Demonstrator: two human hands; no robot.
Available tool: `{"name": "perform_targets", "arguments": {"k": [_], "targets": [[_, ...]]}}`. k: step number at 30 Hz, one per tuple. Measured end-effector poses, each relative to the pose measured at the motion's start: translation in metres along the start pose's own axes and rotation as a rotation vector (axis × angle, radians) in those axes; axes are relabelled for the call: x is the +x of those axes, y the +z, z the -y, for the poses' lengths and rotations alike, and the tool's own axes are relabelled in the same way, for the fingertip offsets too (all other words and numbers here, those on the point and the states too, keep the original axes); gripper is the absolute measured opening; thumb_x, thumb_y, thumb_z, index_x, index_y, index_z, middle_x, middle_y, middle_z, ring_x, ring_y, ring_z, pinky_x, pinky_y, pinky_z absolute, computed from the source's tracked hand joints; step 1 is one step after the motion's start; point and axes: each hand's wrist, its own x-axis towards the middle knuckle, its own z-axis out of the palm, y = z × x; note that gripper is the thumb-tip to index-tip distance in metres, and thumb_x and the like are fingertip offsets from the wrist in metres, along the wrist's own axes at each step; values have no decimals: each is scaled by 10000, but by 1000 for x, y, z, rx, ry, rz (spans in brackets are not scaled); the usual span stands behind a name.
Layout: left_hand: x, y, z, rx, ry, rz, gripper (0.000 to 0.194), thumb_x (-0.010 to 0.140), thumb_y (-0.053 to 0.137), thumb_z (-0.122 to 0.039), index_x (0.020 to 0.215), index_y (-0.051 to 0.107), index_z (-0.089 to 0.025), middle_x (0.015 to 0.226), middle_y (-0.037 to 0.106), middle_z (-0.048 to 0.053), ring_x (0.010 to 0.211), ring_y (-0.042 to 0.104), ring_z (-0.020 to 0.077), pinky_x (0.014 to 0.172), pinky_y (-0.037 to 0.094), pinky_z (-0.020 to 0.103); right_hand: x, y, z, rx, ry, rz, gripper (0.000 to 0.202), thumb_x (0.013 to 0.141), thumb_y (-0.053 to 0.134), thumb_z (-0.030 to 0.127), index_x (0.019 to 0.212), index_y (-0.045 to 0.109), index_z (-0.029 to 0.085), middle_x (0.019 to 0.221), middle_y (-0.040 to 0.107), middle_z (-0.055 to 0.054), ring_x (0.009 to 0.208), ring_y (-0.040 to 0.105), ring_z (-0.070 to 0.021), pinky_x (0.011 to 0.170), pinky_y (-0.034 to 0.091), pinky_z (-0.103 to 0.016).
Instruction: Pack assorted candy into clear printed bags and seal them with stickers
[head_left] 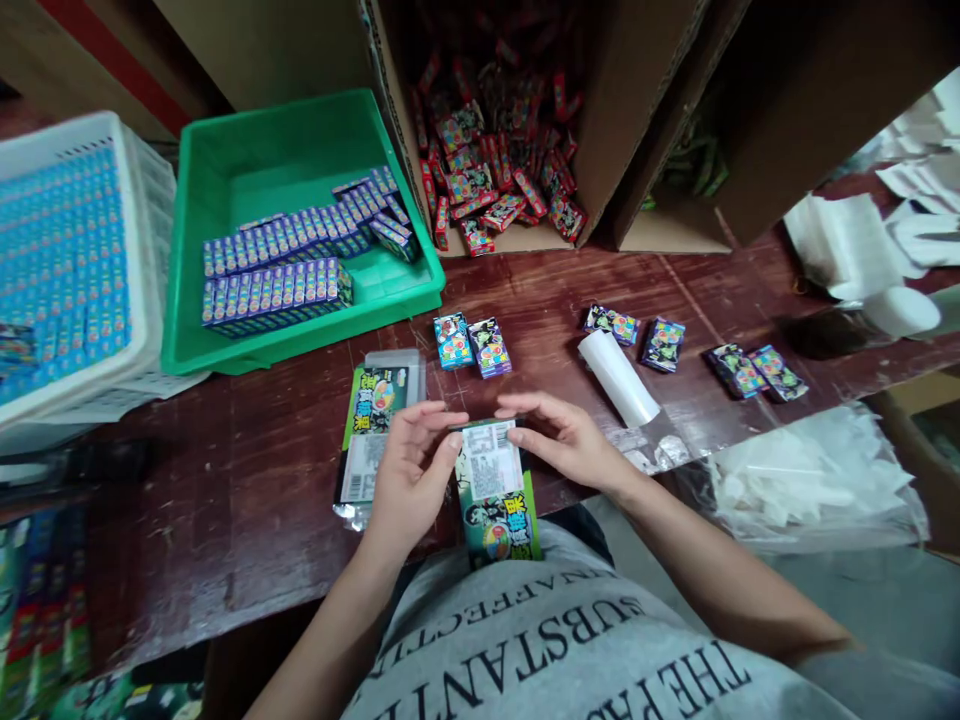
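A green and black printed candy box with a white barcode label lies in front of me, its near end against my shirt. My left hand is closed at the box's far left corner, thumb by the label. My right hand is closed at the far right corner, its thumb touching the label; the far end is partly hidden by my fingers. Left of the box, partly behind my left hand, lies a similar flat pack with clear plastic. Beyond my hands lie a blue small box and a purple small box.
A green tray holds rows of purple boxes; a white basket of blue boxes stands left of it. Behind is a carton of red boxes. To the right are a white roll, several small boxes, and a plastic bag.
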Motion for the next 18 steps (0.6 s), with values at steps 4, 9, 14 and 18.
{"name": "perform_targets", "arguments": {"k": [4, 9, 14, 18], "targets": [[11, -1, -9, 146, -28, 130, 156, 881, 709, -366, 908, 739, -216, 1040, 763, 67, 987, 697, 214, 920, 535, 350, 5, -10, 12, -36, 62, 41, 175, 910, 714, 401, 991, 774, 258, 1059, 761, -24, 991, 704, -184, 935, 560, -396], [34, 2, -27, 213, -128, 152, 197, 797, 775, -400, 845, 758, -210, 846, 775, 52, 767, 688, 196, 719, 532, 299, 12, -15, 16, 192, 326, -37, 231, 805, 811, 396, 906, 756, 195, 840, 753, -6, 760, 680, -139, 783, 563, -324], [41, 3, -26, 262, -62, 300, 218, 832, 751, -447, 894, 791, -242, 926, 790, 56, 853, 719, 219, 792, 558, 335, 8, -28, 13, 209, 325, 12, 248, 844, 775, 445, 901, 778, 203, 924, 785, -26, 855, 712, -161, 882, 563, -361], [40, 1, -11, 277, 44, 336, 212, 856, 751, -410, 1004, 758, -259, 1076, 767, 55, 985, 716, 228, 895, 549, 362, -4, -42, 16, -177, 69, 44, 294, 969, 625, 468, 1096, 778, 251, 1194, 727, -63, 1108, 674, -207, 996, 533, -408]]}}
